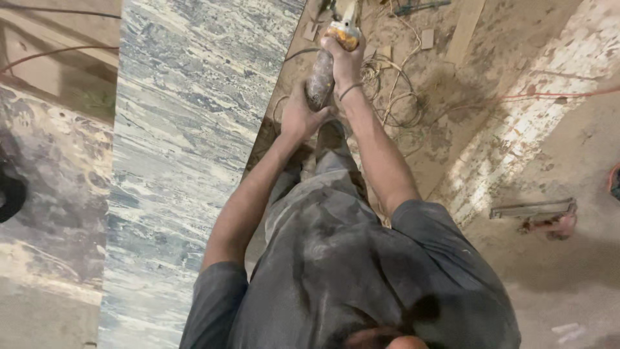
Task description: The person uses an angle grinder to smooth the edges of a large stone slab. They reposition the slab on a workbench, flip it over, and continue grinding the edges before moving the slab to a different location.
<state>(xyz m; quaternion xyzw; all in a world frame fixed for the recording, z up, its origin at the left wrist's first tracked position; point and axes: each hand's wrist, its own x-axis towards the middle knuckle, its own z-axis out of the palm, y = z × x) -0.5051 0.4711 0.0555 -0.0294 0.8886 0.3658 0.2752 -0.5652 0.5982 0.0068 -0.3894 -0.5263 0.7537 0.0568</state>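
Both my hands hold a dusty power grinder with an orange head, out in front of me beside the right edge of a long blue-and-white marble slab. My left hand grips the rear of the grinder's body. My right hand is wrapped round the front part near the orange head. The tool's disc is cut off by the top edge of the frame.
A tangle of pale cable lies on the dusty floor to the right of the grinder. Wooden offcuts lie further off. A red hand tool rests on the floor at right. Another stone slab lies at left.
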